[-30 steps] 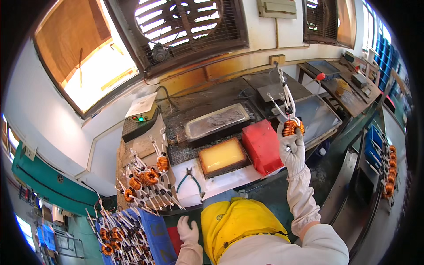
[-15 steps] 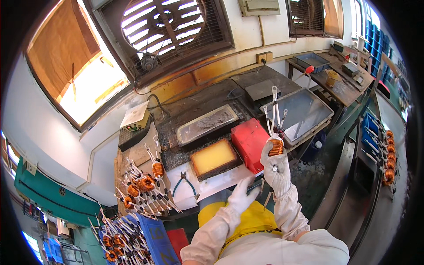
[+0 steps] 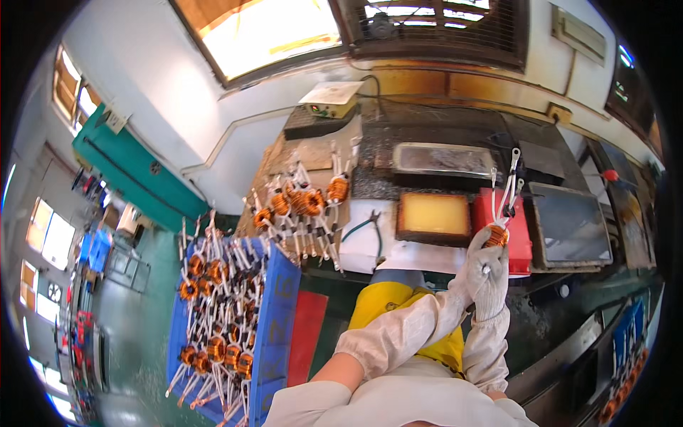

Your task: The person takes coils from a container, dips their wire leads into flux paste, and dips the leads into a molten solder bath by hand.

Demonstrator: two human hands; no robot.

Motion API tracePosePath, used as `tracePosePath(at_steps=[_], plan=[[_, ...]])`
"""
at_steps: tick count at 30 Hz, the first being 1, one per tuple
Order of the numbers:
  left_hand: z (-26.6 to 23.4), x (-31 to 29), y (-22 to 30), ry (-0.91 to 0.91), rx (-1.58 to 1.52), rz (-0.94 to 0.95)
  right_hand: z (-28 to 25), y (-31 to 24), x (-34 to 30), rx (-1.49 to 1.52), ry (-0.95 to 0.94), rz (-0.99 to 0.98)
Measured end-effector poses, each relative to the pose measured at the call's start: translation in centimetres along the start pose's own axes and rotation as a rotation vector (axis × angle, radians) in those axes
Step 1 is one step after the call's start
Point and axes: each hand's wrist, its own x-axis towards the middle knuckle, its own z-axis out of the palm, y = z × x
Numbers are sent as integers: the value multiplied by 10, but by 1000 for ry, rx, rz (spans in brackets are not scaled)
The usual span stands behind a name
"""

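My gloved right hand [image 3: 492,286] is closed around a copper-wound toroidal coil [image 3: 497,235], held upright in front of the red box [image 3: 520,238]. White leads with metal ring lugs rise from the coil. A shiny metal end shows at the glove's palm. My left hand [image 3: 462,283], also gloved, reaches across and meets the right one just below the coil; the two gloves overlap and its fingers are hidden. Left of the hands, a dark-rimmed tray [image 3: 433,235] holds yellow material. Pliers with teal handles [image 3: 366,229] lie on white paper [image 3: 353,256].
Several similar coils [image 3: 313,203] rest on the bench's left board. Below them stands a blue crate [image 3: 283,320] packed with more. Behind the yellow tray sits a silvery rectangular tray [image 3: 445,158]. A grey water-filled tray [image 3: 571,226] is at right, and a control box [image 3: 331,107] at the back.
The view has swung left, bringing more of the blue crate into sight. My left hand has moved from below the red box over to my right hand, which still holds the coil.
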Motion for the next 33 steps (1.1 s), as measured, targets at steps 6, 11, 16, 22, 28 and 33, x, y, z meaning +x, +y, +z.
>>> tracePosePath(at_steps=[6, 11, 16, 22, 28, 33], plan=[[-71, -8, 127, 138, 297, 130, -6, 59, 21, -488, 285, 182], [-102, -12, 213, 579, 932, 80, -35, 34, 2, -538, 372, 263], [-184, -15, 294, 807, 916, 442, -66, 3, -14, -439, 403, 193], [-254, -11, 373, 1032, 1045, 549, -72, 21, -6, -441, 496, 189], [-280, 3, 395, 1037, 1183, 434, -73, 14, -7, -617, 504, 62], [-312, 5, 406, 1276, 1520, 347, -75, 13, -3, -578, 519, 77]])
